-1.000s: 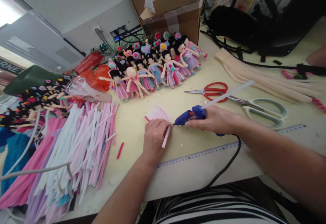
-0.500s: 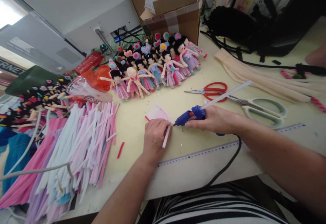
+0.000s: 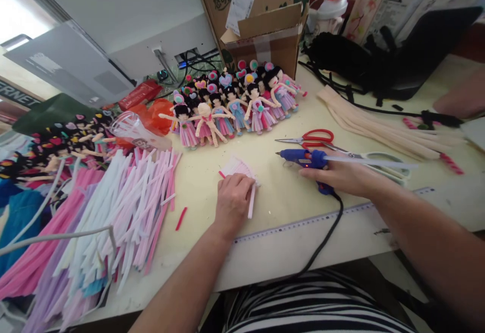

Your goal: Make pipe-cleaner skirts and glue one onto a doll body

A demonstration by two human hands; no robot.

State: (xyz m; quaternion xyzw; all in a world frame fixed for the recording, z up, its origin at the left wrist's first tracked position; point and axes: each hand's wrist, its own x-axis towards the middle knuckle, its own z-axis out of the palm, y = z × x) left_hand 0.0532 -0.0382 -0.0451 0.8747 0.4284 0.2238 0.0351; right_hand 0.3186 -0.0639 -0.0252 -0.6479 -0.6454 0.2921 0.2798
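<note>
My left hand (image 3: 234, 199) rests on the tabletop, its fingers closed on a pale pink pipe cleaner (image 3: 251, 202) that sticks out toward me. Beyond those fingers, a fan of short pale pink pipe cleaner pieces (image 3: 239, 164) lies on the table, partly hidden by the hand. My right hand (image 3: 346, 174) is wrapped round a blue glue gun (image 3: 303, 157), its nozzle pointing left and apart from the fan. A long translucent glue stick (image 3: 373, 161) juts from the gun's back. A short red pipe cleaner piece (image 3: 181, 219) lies left of my left hand.
Pastel pipe cleaners (image 3: 109, 206) are heaped at left. Several small dolls (image 3: 259, 113) stand before a cardboard box (image 3: 261, 52). Red-handled scissors (image 3: 293, 141) and green-handled scissors (image 3: 397, 175) lie near the gun. A ruler (image 3: 280, 230) runs along the front; the gun's black cord (image 3: 322, 242) crosses it.
My right hand has drawn the glue gun to the right and slightly away, so its nozzle has left the pink pieces. My left hand keeps its hold, and the view has shifted slightly.
</note>
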